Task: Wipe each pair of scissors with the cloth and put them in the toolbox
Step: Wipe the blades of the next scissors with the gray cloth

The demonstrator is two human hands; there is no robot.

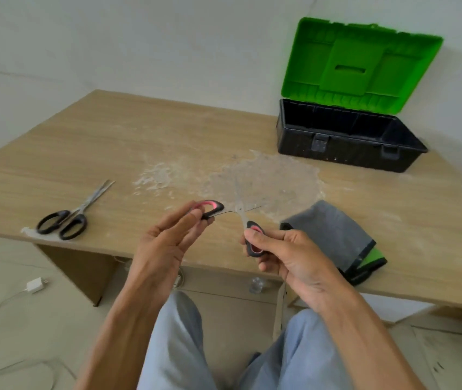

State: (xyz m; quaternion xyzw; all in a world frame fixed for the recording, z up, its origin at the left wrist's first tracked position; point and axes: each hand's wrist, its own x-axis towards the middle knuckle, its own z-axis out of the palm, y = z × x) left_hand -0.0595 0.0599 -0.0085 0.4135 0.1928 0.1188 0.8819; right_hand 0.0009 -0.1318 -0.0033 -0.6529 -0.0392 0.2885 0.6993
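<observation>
Low in the centre of the frame, over my pale-blue trouser knees (179,347), both hands hover at the tabletop's (111,142) near edge. My left hand (165,240) has its fingers (193,218) pinching one loop of the red-handled scissors (241,212). My right hand (289,257) curls around the other loop, so the pair is spread wide. The folded cloth (334,235) lies just to their right, and the black scissors (64,220) lie at mid left. Past a scuffed patch (266,178), the open toolbox (348,139) stands at upper right against the white wall (139,38).
</observation>
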